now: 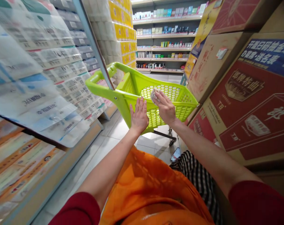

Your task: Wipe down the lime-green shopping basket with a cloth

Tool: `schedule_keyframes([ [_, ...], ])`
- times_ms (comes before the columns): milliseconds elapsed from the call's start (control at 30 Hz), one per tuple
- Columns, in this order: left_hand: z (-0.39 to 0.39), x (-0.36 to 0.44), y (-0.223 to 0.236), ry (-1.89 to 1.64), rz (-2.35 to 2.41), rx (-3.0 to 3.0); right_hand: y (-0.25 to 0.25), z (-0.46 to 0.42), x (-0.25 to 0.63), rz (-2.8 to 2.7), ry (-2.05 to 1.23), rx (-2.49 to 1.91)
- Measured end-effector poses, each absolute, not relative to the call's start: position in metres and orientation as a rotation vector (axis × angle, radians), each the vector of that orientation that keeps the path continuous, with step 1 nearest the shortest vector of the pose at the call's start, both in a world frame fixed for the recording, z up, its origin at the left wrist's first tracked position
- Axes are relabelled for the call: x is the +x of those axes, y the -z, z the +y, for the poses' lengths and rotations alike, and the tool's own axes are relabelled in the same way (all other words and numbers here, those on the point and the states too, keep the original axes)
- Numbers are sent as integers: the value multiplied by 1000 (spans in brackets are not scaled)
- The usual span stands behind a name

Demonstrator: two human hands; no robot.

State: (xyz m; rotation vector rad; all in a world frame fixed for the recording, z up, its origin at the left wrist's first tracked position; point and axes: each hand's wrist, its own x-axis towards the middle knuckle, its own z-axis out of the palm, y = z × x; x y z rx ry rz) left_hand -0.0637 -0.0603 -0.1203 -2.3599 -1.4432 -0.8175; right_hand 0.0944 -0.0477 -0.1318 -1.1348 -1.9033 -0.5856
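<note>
Towering along the left side, wrapped white packs (50,84) rise in layers above a low shelf ledge (90,132), facing stacked cartons (240,93), printed in red and blue, on the right. At the far end stands a shelving unit (174,35) lined with small boxes and bottles, with yellow-fronted bundles (123,31) piled just to its left. Between the two sides, a lime-green shopping cart (126,103) stands on the pale tile floor (114,131), its perforated basket to the right and its handle to the left, where a metal pole (92,40) slants upward. A person in an orange apron (153,187) and dark red sleeves (78,206) reaches over it from the near side. The left hand (140,117), fingers extended and grasping nothing, lies against the cart's near side, close to the rim. To its right, the right hand (166,109) grips a crumpled pale cloth (153,95) under its fingers at the basket's near rim. Smallest, a caster wheel (172,142) shows below the basket, toward the right.
</note>
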Motion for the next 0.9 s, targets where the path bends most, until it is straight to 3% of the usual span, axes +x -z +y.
schedule_keyframes([
  [200, -55, -46, 133, 821, -1357, -2460, 158, -59, 109, -2095, 506, -1155],
  [400, -51, -34, 139, 797, -1347, -2504, 159, -63, 129, -1840, 526, -1276],
  [900, -49, 15, 152, 715, -1130, -2639, 198, -84, 171, -1965, 484, -1425],
])
